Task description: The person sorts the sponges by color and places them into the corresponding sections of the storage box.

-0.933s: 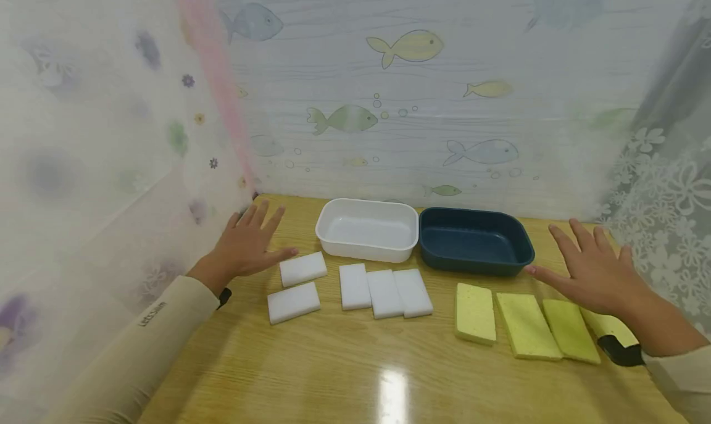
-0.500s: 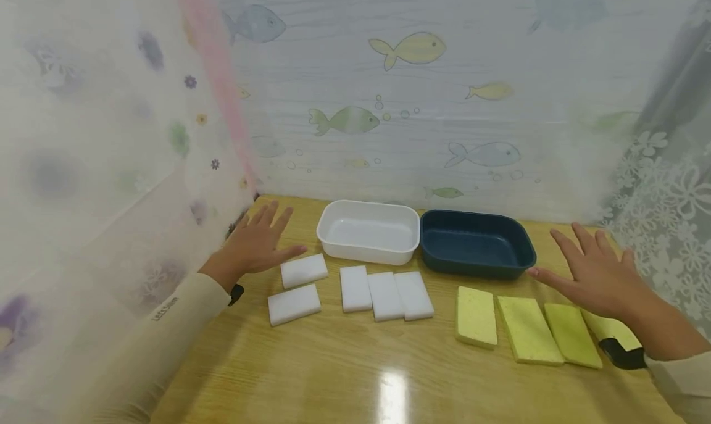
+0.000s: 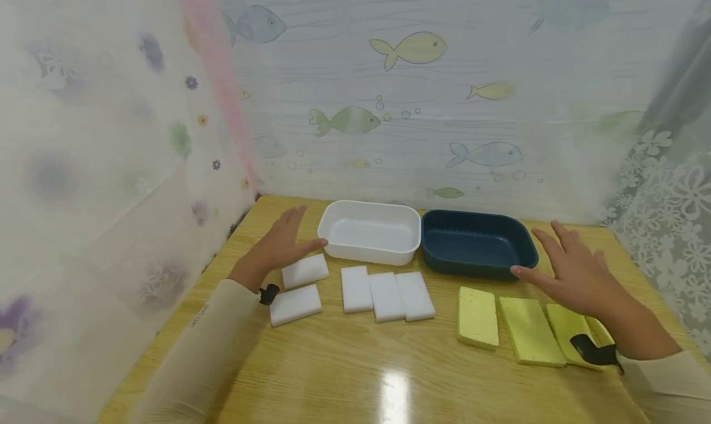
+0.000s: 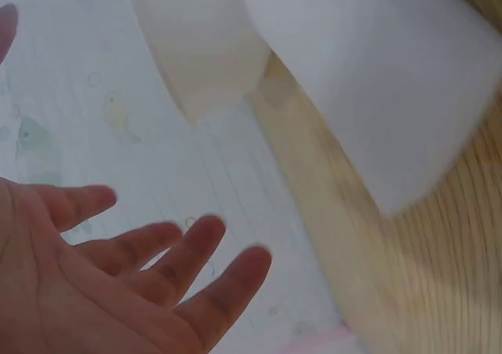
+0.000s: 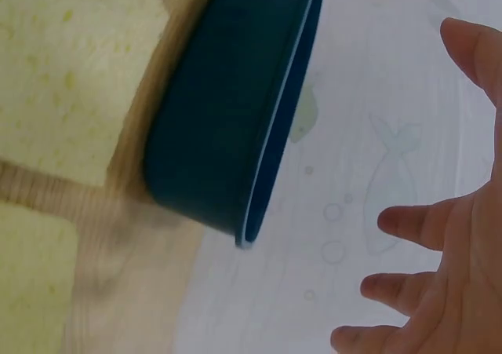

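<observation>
"What is seen at the left?"
"The left hand (image 3: 278,245), its fingers loosely extended, nothing gripped; its thumb is cut off in the left wrist view."
"And next?"
"Five white blocks (image 3: 296,305) are laid on the table (image 3: 333,368), the rear left one partly covered by that hand. Behind them a white tray (image 3: 366,252) is set against a dark blue tray (image 3: 472,266), whose front right corner is hidden by the right thumb."
"At the right?"
"Four yellow sponges (image 3: 478,317) are lined up, the last mostly concealed by the right hand (image 3: 580,282) and wrist. Those fingers are spread, nothing held."
</observation>
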`<control>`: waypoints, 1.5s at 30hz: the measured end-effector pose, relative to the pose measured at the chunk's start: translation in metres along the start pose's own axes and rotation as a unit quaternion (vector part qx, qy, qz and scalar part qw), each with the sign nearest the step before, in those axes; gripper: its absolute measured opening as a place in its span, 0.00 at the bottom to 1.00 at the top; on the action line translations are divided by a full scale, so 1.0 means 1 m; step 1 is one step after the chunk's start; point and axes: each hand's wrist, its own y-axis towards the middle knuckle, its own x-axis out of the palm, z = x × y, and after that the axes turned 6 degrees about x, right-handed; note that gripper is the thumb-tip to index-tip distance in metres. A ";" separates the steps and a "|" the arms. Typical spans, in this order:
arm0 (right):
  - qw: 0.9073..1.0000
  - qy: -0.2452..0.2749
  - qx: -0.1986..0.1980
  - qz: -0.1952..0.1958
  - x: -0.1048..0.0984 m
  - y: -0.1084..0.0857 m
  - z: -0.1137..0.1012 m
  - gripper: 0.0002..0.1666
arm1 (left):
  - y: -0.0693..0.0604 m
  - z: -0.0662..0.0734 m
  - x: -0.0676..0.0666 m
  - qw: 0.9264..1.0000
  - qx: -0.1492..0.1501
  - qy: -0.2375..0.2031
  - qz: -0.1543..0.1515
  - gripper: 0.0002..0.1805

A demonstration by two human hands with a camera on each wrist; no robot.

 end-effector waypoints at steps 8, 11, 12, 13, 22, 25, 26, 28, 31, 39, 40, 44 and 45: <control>0.998 0.062 -0.010 -0.004 0.011 0.004 -0.008 0.59 | 0.006 0.004 0.016 0.996 -0.015 -0.087 0.030 0.64; 0.996 0.089 -0.011 -0.004 0.015 -0.001 -0.013 0.60 | 0.010 0.008 0.021 0.992 -0.028 -0.115 0.052 0.60; 0.995 0.097 -0.014 -0.002 0.017 -0.002 -0.014 0.59 | 0.013 0.009 0.022 0.990 -0.035 -0.126 0.061 0.58; 0.994 0.104 -0.018 0.002 0.018 -0.004 -0.017 0.58 | 0.015 0.010 0.023 0.987 -0.043 -0.138 0.071 0.56; 0.984 0.153 -0.086 0.025 0.038 -0.017 -0.034 0.41 | 0.030 0.014 0.036 0.948 -0.091 -0.286 0.103 0.48; 0.983 0.157 -0.100 0.015 0.045 -0.020 -0.035 0.37 | 0.031 0.013 0.039 0.928 -0.096 -0.345 0.106 0.42; 0.982 0.155 -0.105 0.010 0.046 -0.021 -0.035 0.36 | 0.032 0.013 0.040 0.922 -0.097 -0.361 0.105 0.40; 0.982 0.153 -0.111 0.004 0.050 -0.023 -0.035 0.38 | 0.034 0.012 0.041 0.910 -0.098 -0.392 0.099 0.38; 0.982 0.151 -0.113 -0.008 0.057 -0.024 -0.032 0.44 | 0.035 0.011 0.043 0.895 -0.102 -0.424 0.093 0.35; 0.980 0.141 -0.134 -0.040 0.067 -0.023 -0.029 0.60 | 0.036 0.004 0.048 0.880 -0.115 -0.450 0.098 0.31; 0.980 0.136 -0.140 -0.039 0.067 -0.022 -0.029 0.62 | 0.036 0.003 0.049 0.880 -0.115 -0.451 0.098 0.31; 0.980 0.118 -0.155 -0.039 0.070 -0.020 -0.029 0.67 | 0.034 0.003 0.048 0.881 -0.115 -0.448 0.099 0.31; 0.980 0.114 -0.156 -0.040 0.071 -0.020 -0.029 0.68 | 0.033 0.002 0.048 0.881 -0.115 -0.447 0.100 0.31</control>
